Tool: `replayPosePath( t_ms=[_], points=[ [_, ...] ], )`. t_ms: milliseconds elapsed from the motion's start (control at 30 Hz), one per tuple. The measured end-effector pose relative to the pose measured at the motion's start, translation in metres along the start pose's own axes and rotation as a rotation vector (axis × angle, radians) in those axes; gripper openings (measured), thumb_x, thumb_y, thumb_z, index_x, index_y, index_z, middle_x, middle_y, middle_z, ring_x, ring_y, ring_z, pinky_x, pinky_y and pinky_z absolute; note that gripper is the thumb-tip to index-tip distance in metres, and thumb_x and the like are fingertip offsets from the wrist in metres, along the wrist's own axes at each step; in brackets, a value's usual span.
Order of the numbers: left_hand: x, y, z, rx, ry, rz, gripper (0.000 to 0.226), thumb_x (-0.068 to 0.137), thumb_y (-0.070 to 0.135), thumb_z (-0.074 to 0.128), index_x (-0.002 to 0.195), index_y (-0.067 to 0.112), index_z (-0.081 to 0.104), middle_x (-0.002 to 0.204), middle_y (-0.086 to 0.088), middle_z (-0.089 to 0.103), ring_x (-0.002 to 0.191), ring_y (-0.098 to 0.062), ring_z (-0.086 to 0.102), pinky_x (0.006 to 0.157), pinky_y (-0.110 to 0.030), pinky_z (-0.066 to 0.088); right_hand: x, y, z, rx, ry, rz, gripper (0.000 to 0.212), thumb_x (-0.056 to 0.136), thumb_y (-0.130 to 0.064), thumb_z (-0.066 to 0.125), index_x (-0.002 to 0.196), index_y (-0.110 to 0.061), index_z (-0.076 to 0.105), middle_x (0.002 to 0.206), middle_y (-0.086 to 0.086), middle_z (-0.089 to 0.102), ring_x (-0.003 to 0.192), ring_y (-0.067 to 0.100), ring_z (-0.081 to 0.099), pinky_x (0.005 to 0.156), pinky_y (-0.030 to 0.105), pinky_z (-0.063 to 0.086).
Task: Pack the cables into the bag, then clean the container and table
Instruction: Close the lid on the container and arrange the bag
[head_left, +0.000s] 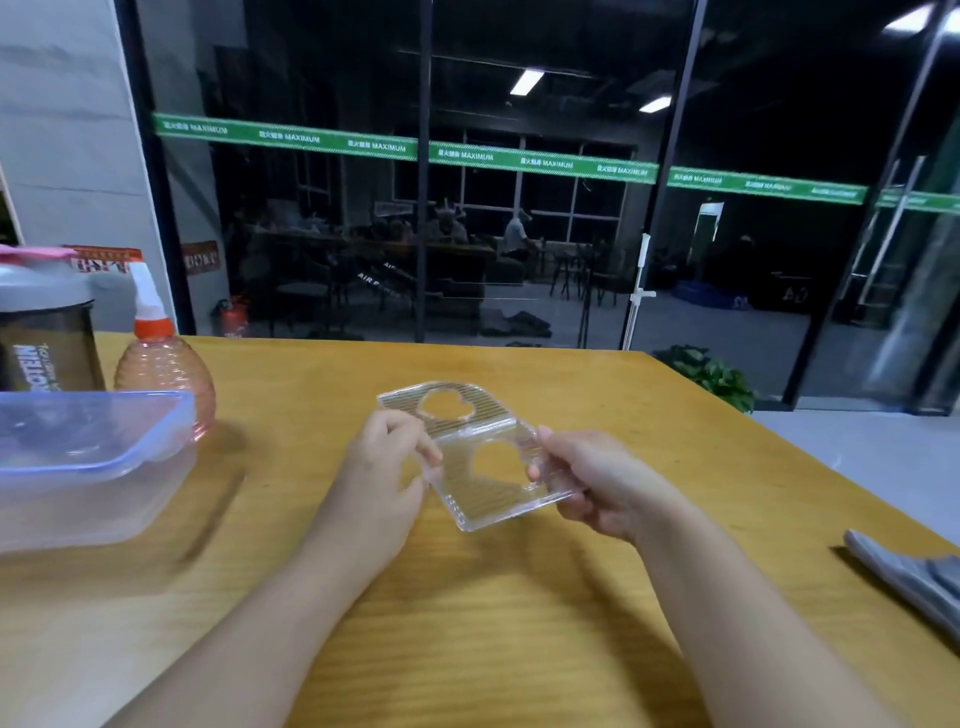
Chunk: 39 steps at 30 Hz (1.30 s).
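A clear ribbed plastic insert (498, 493) with a cut-out hole is held just above the middle of the yellow table (519, 597). My left hand (384, 467) pinches its left edge and my right hand (587, 478) grips its right edge. A second clear ribbed insert (447, 402) with the same cut-out lies flat on the table right behind it. A clear plastic container (88, 499) with its blue-rimmed lid (83, 431) stands at the left. No cables or bag are in view.
An orange spray bottle (166, 379) and a dark shaker bottle (47, 332) stand at the back left, behind the container. A grey cloth (914, 577) lies at the table's right edge. Glass walls stand beyond the table's far edge.
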<state>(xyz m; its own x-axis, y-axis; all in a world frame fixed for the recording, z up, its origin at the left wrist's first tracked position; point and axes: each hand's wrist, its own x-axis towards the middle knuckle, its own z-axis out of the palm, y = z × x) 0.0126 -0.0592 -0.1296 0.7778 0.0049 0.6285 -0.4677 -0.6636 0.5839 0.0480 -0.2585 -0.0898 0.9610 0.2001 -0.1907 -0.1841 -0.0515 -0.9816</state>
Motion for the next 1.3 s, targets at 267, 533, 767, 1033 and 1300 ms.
replayPosePath(
  t_ms=[267,533,767,1033,1300],
  points=[
    [-0.017,0.024,0.009,0.115,-0.328,-0.21,0.059,0.076,0.051,0.067,0.126,0.037,0.041,0.111,0.018,0.046,0.113,-0.003,0.035,0.088,-0.02,0.031,0.008,0.009,-0.017,-0.172,0.253,0.018,0.032,0.102,-0.019,0.036,0.083,-0.008,0.059,0.056,0.001,0.06,0.029,0.008,0.032,0.033,0.013,0.024],
    [-0.021,0.028,0.02,0.238,-0.451,-0.132,0.053,0.085,0.052,0.055,0.133,0.035,0.039,0.121,0.018,0.049,0.124,-0.002,0.032,0.116,-0.028,0.008,0.028,0.022,-0.041,-0.475,0.462,0.085,0.037,0.102,-0.024,0.035,0.085,-0.002,0.059,0.049,0.005,0.055,0.039,0.018,0.043,0.041,0.02,0.032],
    [-0.022,0.027,0.019,0.234,-0.437,-0.072,0.046,0.088,0.05,0.05,0.131,0.037,0.041,0.121,0.019,0.049,0.12,0.0,0.033,0.116,-0.03,0.008,0.048,0.034,-0.052,-0.871,0.624,0.006,0.044,0.1,-0.039,0.038,0.097,-0.001,0.059,0.084,0.01,0.058,0.079,0.029,0.052,0.066,0.03,0.039],
    [-0.021,0.024,0.015,0.213,-0.418,-0.103,0.045,0.089,0.047,0.052,0.131,0.036,0.042,0.118,0.021,0.047,0.119,0.0,0.033,0.113,-0.032,0.019,0.038,0.026,-0.049,-0.913,0.496,0.066,0.041,0.087,-0.041,0.057,0.065,-0.012,0.04,0.066,0.001,0.044,0.055,0.015,0.04,0.045,0.027,0.027],
    [-0.016,0.023,0.025,0.41,-0.485,-0.06,0.046,0.091,0.047,0.047,0.134,0.033,0.039,0.133,0.015,0.045,0.131,-0.007,0.03,0.116,-0.034,0.01,0.052,0.034,-0.056,-0.968,0.569,0.064,0.024,0.091,-0.026,0.053,0.086,-0.003,0.059,0.084,0.009,0.054,0.078,0.028,0.048,0.066,0.027,0.037]
  ],
)
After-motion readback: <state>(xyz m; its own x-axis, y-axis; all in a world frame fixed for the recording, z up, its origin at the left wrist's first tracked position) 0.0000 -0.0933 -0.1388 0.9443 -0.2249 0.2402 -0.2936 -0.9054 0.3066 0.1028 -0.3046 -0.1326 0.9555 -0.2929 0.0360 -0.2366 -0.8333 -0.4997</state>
